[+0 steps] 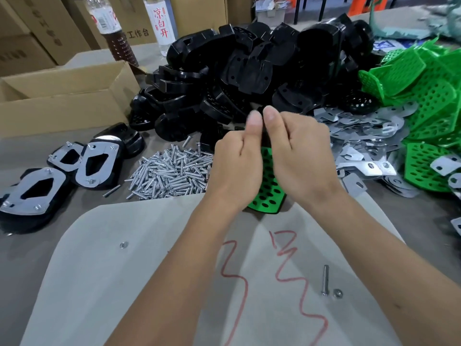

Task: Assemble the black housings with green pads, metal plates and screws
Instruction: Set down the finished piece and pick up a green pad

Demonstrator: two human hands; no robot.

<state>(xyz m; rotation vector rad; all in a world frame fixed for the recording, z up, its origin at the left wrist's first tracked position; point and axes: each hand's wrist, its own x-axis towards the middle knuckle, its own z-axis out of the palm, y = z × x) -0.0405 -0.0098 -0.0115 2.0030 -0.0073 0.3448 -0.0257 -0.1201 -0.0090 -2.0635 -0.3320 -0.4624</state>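
Both hands, the left hand and right hand, grip a perforated green plastic pad seated in a black housing at frame centre, thumbs pinched at its top edge. Best to press evenly until the pad sits flush before adding a plate.

Bottle label reads 凉白开 (carton: 工作台).

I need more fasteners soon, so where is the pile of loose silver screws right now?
The pile of loose silver screws lies on the grey table left of the left hand, between it and the finished black housings with metal plates.
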